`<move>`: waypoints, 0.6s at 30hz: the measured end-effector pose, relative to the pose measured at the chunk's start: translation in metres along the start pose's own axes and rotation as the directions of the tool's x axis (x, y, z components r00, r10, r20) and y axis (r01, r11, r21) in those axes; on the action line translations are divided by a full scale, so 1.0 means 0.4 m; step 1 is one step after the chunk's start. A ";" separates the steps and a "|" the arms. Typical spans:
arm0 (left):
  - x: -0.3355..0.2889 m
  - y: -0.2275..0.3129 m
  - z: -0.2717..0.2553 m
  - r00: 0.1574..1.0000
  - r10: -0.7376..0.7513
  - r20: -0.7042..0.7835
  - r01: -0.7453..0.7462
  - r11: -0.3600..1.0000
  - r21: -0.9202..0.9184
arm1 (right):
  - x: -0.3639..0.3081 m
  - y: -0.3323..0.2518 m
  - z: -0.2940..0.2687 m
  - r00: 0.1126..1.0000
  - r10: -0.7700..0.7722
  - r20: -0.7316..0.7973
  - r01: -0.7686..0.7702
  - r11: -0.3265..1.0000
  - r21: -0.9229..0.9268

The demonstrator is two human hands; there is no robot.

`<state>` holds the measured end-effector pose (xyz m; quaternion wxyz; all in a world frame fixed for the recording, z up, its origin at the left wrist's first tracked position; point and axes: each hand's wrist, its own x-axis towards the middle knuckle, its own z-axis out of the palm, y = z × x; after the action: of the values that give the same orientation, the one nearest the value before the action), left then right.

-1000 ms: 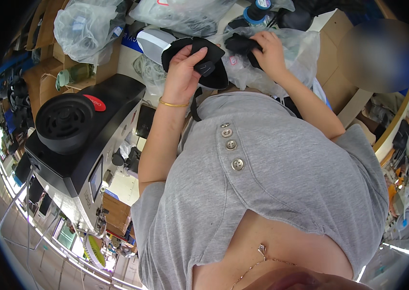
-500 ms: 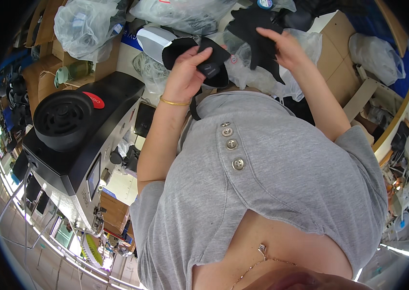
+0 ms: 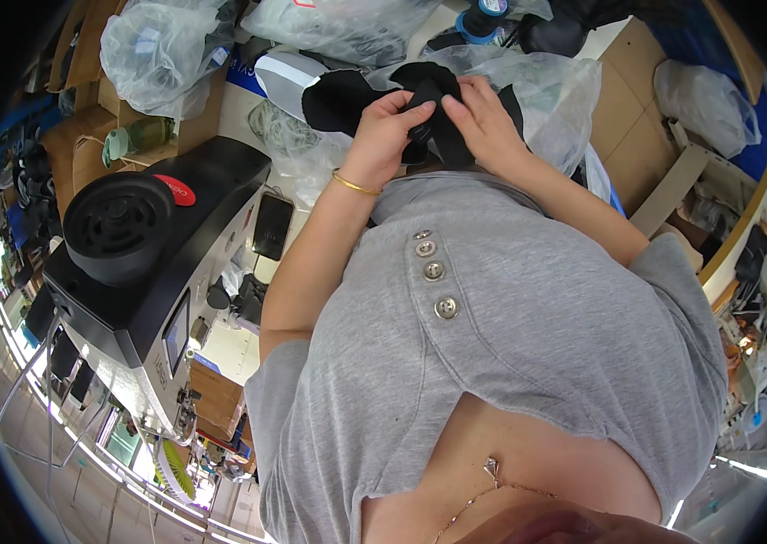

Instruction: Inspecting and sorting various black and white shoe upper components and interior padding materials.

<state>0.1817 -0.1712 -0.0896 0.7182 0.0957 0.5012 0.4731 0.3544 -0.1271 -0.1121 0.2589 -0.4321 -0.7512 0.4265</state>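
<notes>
Black cut fabric pieces [image 3: 340, 102] are gathered between my two hands at the top middle, just beyond my waist. My left hand [image 3: 385, 136] pinches them near the middle, with one piece spreading out to its left. Close beside it, my right hand [image 3: 494, 136] grips the edge of a black fabric piece [image 3: 442, 122] with thumb and fingers. Both hands nearly meet, and the pieces overlap there. A small dark patch shows under the left fingertips, too hidden to tell what it is.
A black and white sewing machine [image 3: 143, 263] stands at my left, with a phone [image 3: 272, 225] beside it. Clear plastic bags [image 3: 329, 32] lie beyond my hands. A blue and black spool [image 3: 483, 20] stands at the far edge. At right is a cardboard box [image 3: 632, 109].
My right hand has moved left with its fabric piece, and my left hand has shifted right. The pieces, held apart before, now overlap between both hands.
</notes>
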 end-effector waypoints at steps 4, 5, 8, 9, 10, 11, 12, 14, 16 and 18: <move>0.009 -0.009 0.000 0.990 0.022 -0.136 -0.025 1.000 -0.018 | 0.034 0.022 -0.022 0.963 -0.257 -0.085 0.233 0.947 -0.219; 0.010 -0.010 -0.003 0.990 0.022 -0.137 -0.025 1.000 -0.018 | 0.052 0.034 -0.037 0.981 -0.165 -0.104 0.151 0.980 -0.130; 0.016 -0.020 -0.017 0.988 0.006 -0.152 -0.013 0.999 -0.045 | 0.107 0.094 -0.061 0.929 -0.295 -0.222 0.174 0.880 -0.442; 0.018 -0.024 -0.021 0.988 -0.002 -0.155 -0.006 0.999 -0.048 | 0.114 0.121 -0.071 0.929 -0.295 -0.223 0.173 0.880 -0.443; 0.019 -0.024 -0.021 0.987 -0.008 -0.160 0.000 0.999 -0.050 | 0.118 0.144 -0.083 0.951 -0.274 -0.146 0.175 0.861 -0.478; 0.019 -0.022 -0.023 0.987 -0.008 -0.159 0.000 0.999 -0.049 | 0.119 0.162 -0.087 0.966 -0.249 -0.070 0.180 0.840 -0.511; 0.016 -0.021 -0.025 0.989 -0.010 -0.145 0.002 0.998 -0.056 | 0.121 0.157 -0.087 0.966 -0.250 -0.068 0.182 0.841 -0.510; 0.013 -0.021 -0.027 0.991 -0.011 -0.134 0.003 0.998 -0.063 | 0.126 0.143 -0.087 0.973 -0.215 -0.081 0.156 0.877 -0.454; 0.011 -0.022 -0.025 0.988 -0.024 -0.152 0.017 0.999 -0.046 | 0.135 0.119 -0.078 0.998 -0.054 -0.023 0.038 0.891 -0.452; 0.010 -0.024 -0.023 0.990 -0.021 -0.138 0.015 0.999 -0.048 | 0.143 0.120 -0.065 0.994 0.108 0.028 -0.083 0.884 -0.459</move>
<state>0.1799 -0.1761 -0.1025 0.6878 0.0413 0.5397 0.4837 0.3664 -0.0539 -0.1393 0.1088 -0.5060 -0.8148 0.2610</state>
